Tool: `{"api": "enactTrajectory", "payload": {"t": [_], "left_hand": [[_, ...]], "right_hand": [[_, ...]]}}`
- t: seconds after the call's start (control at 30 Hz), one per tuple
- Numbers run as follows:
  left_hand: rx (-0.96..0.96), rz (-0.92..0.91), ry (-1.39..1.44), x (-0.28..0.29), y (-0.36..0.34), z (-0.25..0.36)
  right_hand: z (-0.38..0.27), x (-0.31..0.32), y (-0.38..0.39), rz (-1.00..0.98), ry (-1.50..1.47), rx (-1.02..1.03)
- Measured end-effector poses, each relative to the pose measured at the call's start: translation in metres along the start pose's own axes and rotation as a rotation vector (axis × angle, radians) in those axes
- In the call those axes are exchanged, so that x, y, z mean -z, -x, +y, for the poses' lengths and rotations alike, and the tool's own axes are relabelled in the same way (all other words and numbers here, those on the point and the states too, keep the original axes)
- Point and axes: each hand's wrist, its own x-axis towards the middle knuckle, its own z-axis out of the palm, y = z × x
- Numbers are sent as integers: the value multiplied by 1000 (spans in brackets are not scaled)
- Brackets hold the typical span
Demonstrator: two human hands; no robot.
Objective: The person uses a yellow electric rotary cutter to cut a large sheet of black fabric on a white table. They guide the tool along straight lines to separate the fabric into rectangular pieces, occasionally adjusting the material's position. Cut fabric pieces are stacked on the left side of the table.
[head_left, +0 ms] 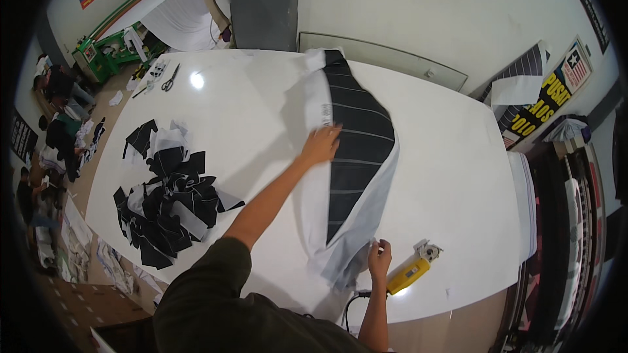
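A long piece of dark striped fabric [358, 153] lies on the white table, bordered by a white and pale grey layer [314, 216]. My left hand [320, 140] is over the upper left edge of that piece, slightly blurred, its fingers apart and touching it. My right hand [380, 255], lower down, pinches the pale layer's right edge. Just right of it a yellow electric rotary cutter [409, 276] lies on the table, its black cord running toward the front edge.
Dark and pale scraps [173, 189] are heaped at left on the table [458, 209]. Scissors [171, 78] and small tools lie at the far left corner. Fabric rolls [568, 222] stand at right. Other people [59, 137] are at left beside a green machine [98, 52].
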Motion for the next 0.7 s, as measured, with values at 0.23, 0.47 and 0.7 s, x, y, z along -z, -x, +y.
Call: {"api": "enactTrajectory", "payload": {"t": [0.23, 0.47, 0.7], "left_hand": [[73, -131, -154, -77, 230, 67], [141, -97, -137, -81, 246, 83], [125, -240, 203, -94, 279, 159]], "right_hand": [[-48, -19, 35, -77, 620, 526], [-15, -19, 37, -61, 548, 532], [14, -5, 49, -51, 313, 546]]}}
